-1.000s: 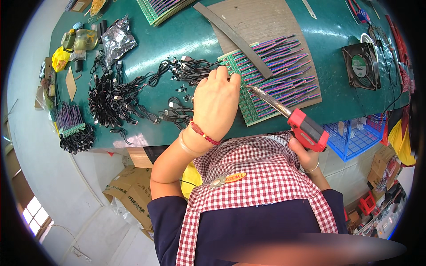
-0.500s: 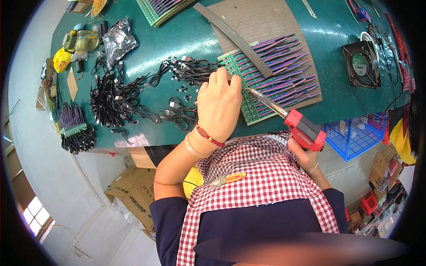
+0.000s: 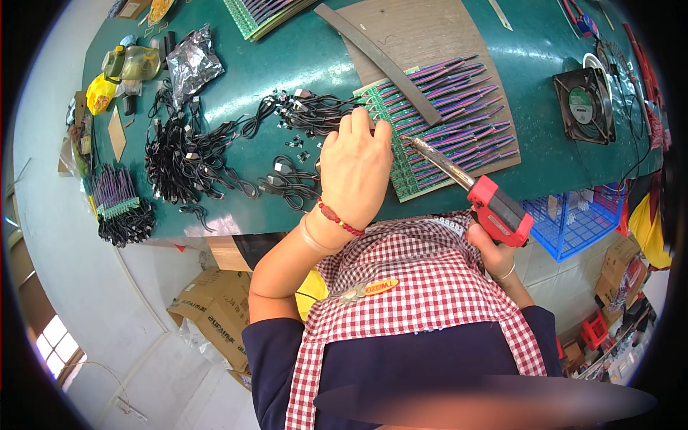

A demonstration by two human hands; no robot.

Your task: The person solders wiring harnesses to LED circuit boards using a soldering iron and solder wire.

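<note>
My left hand [image 3: 356,158] is closed at the left edge of a green circuit board panel [image 3: 405,188], fingertips pointing down. Whatever it pinches is hidden beneath the fingers. Black cables with plugs [image 3: 315,113] lie right beside it. Rows of red, blue and black wires [image 3: 469,136] run rightward from the panel. In my right hand [image 3: 489,252] is a red and black soldering gun [image 3: 499,213], gripped by its handle. Its long metal tip points up and left, over the panel and a little right of my left fingers.
A grey metal bar [image 3: 387,64] lies across the wires and brown board [image 3: 444,29]. Bundled black cables [image 3: 175,161] and a silver bag [image 3: 193,64] are on the left. At right stand a black fan [image 3: 584,105] and, below the table edge, a blue basket [image 3: 566,222].
The soldering gun has shifted slightly right, its tip drawing away from my left fingers. My left hand stays at the panel's edge, almost unmoved.
</note>
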